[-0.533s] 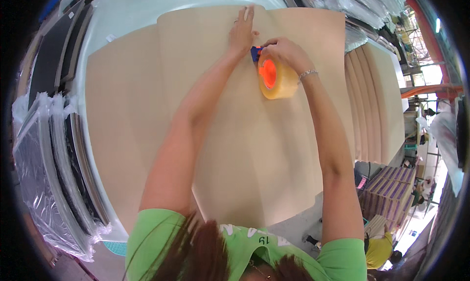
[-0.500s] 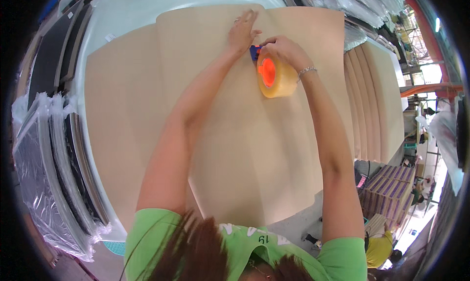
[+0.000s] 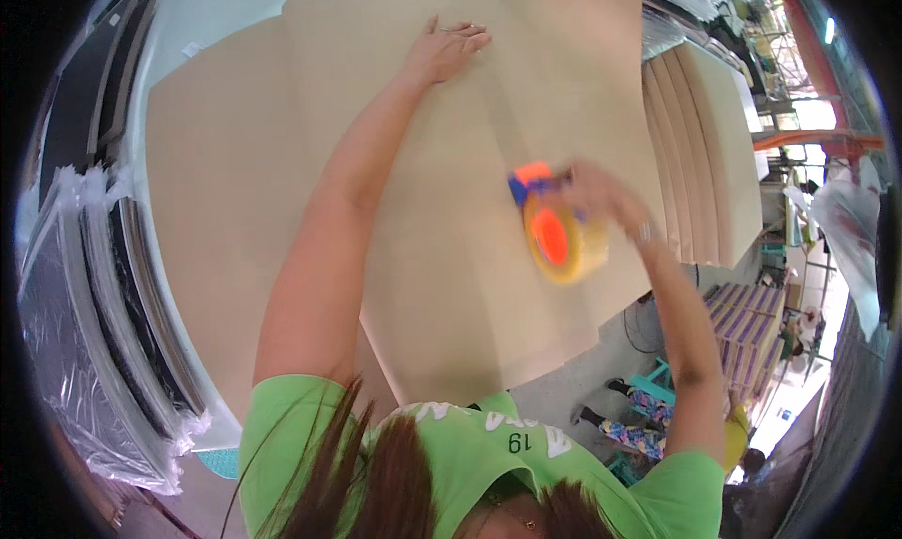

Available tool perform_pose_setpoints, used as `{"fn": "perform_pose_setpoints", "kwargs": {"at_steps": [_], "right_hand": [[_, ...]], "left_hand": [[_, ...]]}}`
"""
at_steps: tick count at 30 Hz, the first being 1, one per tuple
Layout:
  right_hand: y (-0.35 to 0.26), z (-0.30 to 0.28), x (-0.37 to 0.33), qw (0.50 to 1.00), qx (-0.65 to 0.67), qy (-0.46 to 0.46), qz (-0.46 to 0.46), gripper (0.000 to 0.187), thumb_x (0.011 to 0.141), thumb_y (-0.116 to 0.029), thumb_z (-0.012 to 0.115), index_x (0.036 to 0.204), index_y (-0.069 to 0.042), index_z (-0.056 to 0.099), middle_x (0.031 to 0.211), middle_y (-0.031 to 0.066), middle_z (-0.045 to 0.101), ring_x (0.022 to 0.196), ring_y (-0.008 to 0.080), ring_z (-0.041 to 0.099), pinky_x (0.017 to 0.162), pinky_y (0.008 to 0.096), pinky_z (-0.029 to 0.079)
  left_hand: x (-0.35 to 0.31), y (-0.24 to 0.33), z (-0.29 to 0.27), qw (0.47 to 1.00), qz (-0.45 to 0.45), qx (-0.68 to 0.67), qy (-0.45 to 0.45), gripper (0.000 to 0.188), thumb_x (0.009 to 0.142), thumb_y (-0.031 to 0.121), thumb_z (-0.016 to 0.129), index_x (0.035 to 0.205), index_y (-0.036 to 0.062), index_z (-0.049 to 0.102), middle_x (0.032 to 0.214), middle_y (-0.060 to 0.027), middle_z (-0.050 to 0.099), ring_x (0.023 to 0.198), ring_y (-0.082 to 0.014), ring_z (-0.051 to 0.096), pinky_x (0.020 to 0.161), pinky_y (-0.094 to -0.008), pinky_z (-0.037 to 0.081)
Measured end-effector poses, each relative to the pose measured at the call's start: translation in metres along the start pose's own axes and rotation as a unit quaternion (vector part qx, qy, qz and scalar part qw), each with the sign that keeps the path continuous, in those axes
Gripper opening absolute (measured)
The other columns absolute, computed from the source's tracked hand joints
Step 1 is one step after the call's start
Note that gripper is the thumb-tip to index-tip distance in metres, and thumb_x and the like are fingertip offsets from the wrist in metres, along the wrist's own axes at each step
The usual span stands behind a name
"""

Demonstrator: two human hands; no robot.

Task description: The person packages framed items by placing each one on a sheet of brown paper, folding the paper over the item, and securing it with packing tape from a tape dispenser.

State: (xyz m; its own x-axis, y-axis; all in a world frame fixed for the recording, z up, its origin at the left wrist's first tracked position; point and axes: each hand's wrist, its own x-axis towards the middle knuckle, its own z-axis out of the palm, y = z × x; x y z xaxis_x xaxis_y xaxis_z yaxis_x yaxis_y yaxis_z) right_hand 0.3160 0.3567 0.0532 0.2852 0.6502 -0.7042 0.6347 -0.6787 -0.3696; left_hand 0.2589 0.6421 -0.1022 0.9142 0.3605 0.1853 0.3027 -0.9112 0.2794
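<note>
Large brown kraft paper sheets (image 3: pixel 423 257) spread over the table in front of me, one overlapping another. My left hand (image 3: pixel 448 50) lies flat on the far part of the paper with its fingers stretched out. In my right hand (image 3: pixel 601 196), blurred by motion, is a tape dispenser (image 3: pixel 550 219) with an orange and blue body and a wide roll of clear yellowish tape. It is held over the right part of the paper, nearer to me than my left hand. A faint strip runs along the paper between the two hands; I cannot tell whether it is laid tape.
Plastic-wrapped dark panels (image 3: pixel 103 332) stand along the left edge. A stack of folded brown sheets (image 3: pixel 695 154) lies to the right. Beyond it are striped boxes (image 3: pixel 747 328), and a person in patterned trousers (image 3: pixel 634 436) is at the lower right.
My right hand has drawn the tape dispenser toward me and to the right, away from my left hand. The left hand now lies flatter on the paper.
</note>
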Motion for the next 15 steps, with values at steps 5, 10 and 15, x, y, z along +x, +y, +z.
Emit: {"fn": "perform_pose_setpoints", "kwargs": {"at_steps": [5, 10, 15], "right_hand": [[0.045, 0.083, -0.132, 0.993, -0.016, 0.035, 0.109, 0.046, 0.075, -0.042, 0.071, 0.103, -0.006, 0.072, 0.077, 0.0148, 0.066, 0.063, 0.0228, 0.066, 0.062, 0.0348, 0.052], [0.026, 0.059, -0.107, 0.973, -0.06, -0.149, 0.168, 0.046, 0.069, -0.043, 0.071, 0.101, -0.01, 0.074, 0.091, 0.0173, 0.07, 0.078, 0.0294, 0.068, 0.07, 0.038, 0.052], [-0.007, 0.027, -0.039, 0.903, -0.143, -0.327, 0.239, 0.046, 0.067, -0.04, 0.073, 0.101, -0.009, 0.073, 0.098, 0.0142, 0.071, 0.086, 0.0258, 0.068, 0.071, 0.0363, 0.053]], "left_hand": [[0.003, 0.006, 0.004, 0.998, -0.051, 0.029, 0.03, 0.055, 0.101, 0.05, 0.013, 0.148, 0.0284, 0.031, 0.154, 0.01, 0.027, 0.143, -0.0176, 0.023, 0.119, -0.0483, 0.011], [0.007, 0.013, 0.005, 0.998, -0.048, 0.025, 0.034, 0.058, 0.1, 0.054, 0.012, 0.15, 0.0279, 0.026, 0.156, 0.0053, 0.025, 0.144, -0.0203, 0.021, 0.119, -0.0458, 0.013], [0.006, 0.006, 0.007, 0.997, -0.046, 0.019, 0.053, 0.059, 0.099, 0.055, 0.014, 0.149, 0.027, 0.029, 0.156, 0.0014, 0.025, 0.144, -0.0219, 0.021, 0.119, -0.0448, 0.013]]}}
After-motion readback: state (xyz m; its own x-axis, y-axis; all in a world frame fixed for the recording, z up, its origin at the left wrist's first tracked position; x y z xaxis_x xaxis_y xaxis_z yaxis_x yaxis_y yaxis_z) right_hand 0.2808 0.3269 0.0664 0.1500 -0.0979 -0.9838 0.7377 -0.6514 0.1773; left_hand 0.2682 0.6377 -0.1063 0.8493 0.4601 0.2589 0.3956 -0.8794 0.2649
